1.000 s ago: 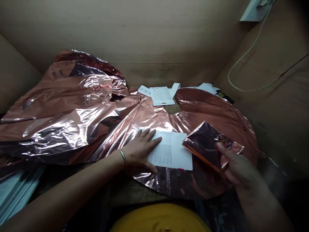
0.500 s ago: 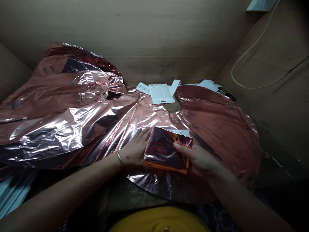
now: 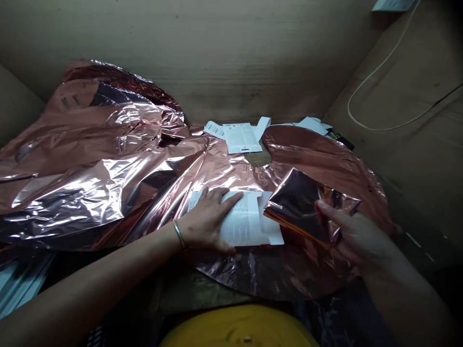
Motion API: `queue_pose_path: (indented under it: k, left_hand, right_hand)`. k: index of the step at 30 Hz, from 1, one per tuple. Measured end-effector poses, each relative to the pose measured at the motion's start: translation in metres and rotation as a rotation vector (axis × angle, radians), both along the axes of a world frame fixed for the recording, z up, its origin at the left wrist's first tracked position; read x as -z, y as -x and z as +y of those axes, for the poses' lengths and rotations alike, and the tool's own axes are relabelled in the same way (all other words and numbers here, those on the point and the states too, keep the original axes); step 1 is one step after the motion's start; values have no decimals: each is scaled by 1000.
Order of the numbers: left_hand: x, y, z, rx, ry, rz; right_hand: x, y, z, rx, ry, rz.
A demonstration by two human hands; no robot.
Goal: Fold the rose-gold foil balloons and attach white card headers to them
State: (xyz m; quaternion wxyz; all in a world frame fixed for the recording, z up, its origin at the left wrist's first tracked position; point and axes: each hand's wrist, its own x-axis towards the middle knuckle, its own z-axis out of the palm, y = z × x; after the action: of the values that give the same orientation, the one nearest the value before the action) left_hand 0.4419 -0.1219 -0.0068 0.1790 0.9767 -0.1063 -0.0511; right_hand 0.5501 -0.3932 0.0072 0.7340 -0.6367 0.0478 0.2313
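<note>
- Head view, left hand (image 3: 206, 219): open, palm down, pressing a white printed paper card (image 3: 249, 219) flat onto the foil.
- Right hand (image 3: 356, 238): grasping a folded square of rose-gold metallic foil (image 3: 304, 205), raised at the card's right edge.
- Beneath both: a large crumpled rose-gold foil sheet (image 3: 108, 144), spreading left and right.
- Far side: white printed leaflets (image 3: 241, 138) before a brown cardboard wall (image 3: 217, 53).

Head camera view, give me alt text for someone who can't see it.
Two hands work over crumpled rose-gold foil: the left hand, wearing a bangle, rests flat on a white printed sheet, and the right hand holds a folded piece of foil. White papers lie beyond, before a cardboard wall.
</note>
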Motion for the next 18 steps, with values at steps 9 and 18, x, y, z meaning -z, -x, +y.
queue_pose_path:
  k: [9,18]
  left_hand:
    - [-1,0,-1,43,-17,14]
    - [2,1,3,65,23,-14]
  right_hand:
    - [21,3,-2,-327,165,93]
    - [11,-2,-1,-494,230,142]
